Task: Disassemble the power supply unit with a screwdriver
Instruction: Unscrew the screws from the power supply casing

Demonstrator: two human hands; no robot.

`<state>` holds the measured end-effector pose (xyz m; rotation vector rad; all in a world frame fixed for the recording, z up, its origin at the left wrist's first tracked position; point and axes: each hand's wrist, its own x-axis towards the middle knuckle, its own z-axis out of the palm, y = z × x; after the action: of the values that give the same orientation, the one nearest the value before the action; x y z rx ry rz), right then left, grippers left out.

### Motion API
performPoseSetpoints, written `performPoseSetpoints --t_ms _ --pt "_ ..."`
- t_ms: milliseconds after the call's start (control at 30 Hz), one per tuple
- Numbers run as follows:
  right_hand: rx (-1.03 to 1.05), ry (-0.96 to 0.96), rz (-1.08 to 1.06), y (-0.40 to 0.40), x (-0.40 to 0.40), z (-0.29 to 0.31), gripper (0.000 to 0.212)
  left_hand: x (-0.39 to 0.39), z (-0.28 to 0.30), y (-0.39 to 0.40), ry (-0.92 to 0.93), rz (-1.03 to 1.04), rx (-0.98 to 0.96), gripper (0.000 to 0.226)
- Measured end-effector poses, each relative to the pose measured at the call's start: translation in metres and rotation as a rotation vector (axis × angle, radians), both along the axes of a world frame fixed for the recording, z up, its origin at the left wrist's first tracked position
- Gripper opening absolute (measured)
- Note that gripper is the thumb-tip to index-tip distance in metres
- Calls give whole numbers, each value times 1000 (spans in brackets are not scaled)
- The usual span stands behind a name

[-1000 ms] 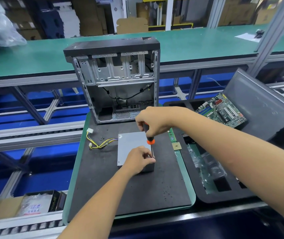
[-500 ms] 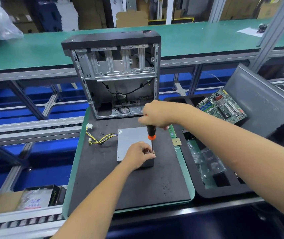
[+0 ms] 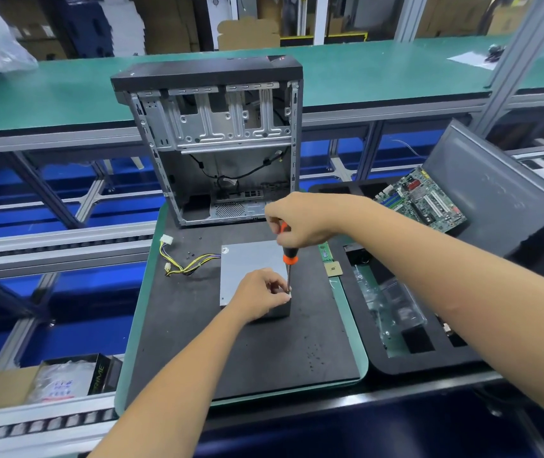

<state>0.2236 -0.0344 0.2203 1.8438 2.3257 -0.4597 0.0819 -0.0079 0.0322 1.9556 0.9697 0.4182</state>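
1. The right hand (image 3: 300,219) grasps the screwdriver (image 3: 286,259) by its handle. Compared with a second ago, the hand sits higher on the handle and more of the orange collar and shaft shows below it.
2. The tip stays at the near right corner of the power supply (image 3: 251,266), which lies flat on the dark mat (image 3: 264,352), in front of the open computer case (image 3: 211,140).
3. The left hand (image 3: 260,295) remains on that corner, fingers curled beside the tip, steadying the box; whether it pinches a screw I cannot tell.
4. Judgement: the corner screw is likely backing out, so the cover is not yet free.
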Motion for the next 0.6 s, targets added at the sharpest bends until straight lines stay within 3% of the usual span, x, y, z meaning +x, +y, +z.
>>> performPoseSetpoints --t_ms 100,133,267,400,500,567,600 --pt "11 112 38 -3 1 -1 11 1 0 -1 6 -7 3 11" --pt "33 91 31 -3 0 -2 9 1 0 -1 3 -4 -2 12" --pt "57 -155 -31 3 -5 -7 35 3 2 0 -1 9 -19 15" --pt "29 -9 38 4 -7 -4 11 4 2 -1 19 -5 14 12" --pt "-36 151 31 2 -7 1 20 3 2 -1 52 -8 30 8" --pt "-9 118 -5 3 -9 -3 12 4 1 -2 56 -3 24 10" --pt "20 54 -34 5 -11 -4 20 4 1 -2 56 2 20 11"
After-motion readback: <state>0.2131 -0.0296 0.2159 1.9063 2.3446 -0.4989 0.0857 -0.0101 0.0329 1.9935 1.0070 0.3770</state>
